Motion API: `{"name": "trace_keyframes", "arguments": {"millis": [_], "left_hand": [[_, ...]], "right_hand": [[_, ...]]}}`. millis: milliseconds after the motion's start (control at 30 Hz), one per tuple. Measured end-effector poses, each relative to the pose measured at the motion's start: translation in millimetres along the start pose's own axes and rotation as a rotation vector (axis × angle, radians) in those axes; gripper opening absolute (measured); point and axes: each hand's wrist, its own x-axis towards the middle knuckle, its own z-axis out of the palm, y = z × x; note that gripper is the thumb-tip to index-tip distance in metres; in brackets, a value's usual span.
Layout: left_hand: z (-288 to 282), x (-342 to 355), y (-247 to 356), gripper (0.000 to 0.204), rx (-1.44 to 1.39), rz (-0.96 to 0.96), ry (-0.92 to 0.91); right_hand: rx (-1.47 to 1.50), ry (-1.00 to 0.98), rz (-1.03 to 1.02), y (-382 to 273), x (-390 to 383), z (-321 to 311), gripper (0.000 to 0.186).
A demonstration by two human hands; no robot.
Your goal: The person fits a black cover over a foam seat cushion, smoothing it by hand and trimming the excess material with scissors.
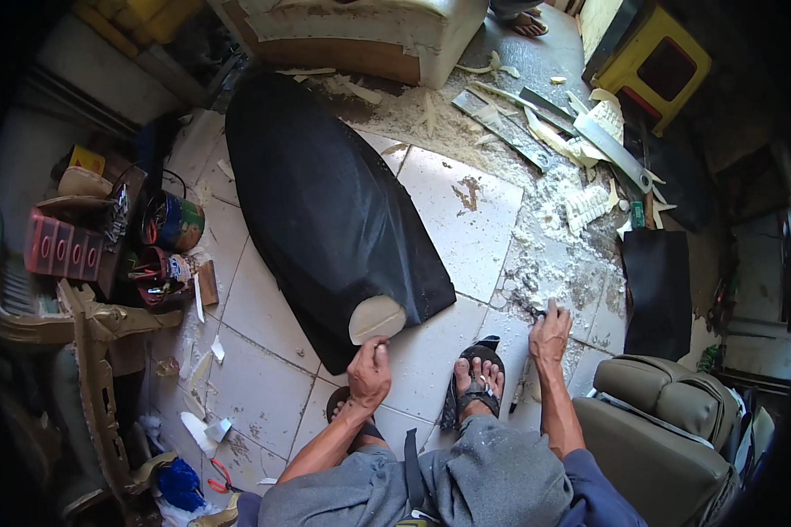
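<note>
A large black sheet of leather-like material lies on the tiled floor in front of me, creased toward its lower right side. At its near edge is a flat cream oval piece. My left hand pinches the lower edge of this piece between thumb and fingers. Farther right, my right hand is low over the debris-strewn floor, its fingers curled together. A small dark thing shows by its fingertips; what it is, and whether the hand grips it, is unclear.
Foam scraps and metal straight strips litter the far right floor. A black rectangular sheet lies nearer. At right stands an olive padded seat. Tins and a red drawer box are at left, with red-handled scissors below.
</note>
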Motion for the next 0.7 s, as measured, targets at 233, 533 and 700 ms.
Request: {"name": "trace_keyframes", "arguments": {"millis": [233, 533, 700], "left_hand": [[-26, 17, -14, 0.017, 0.064, -0.086, 0.258], [-24, 26, -68, 0.048, -0.469, -0.366, 0.302], [-16, 38, -24, 0.057, -0.963, -0.580, 0.228]], "right_hand": [[0.134, -0.096, -0.021, 16, -18, -13, 0.056], [0.722, -0.249, 0.283, -40, -16, -24, 0.035], [0.980, -0.531, 0.099, -95, -27, -18, 0.031]]}}
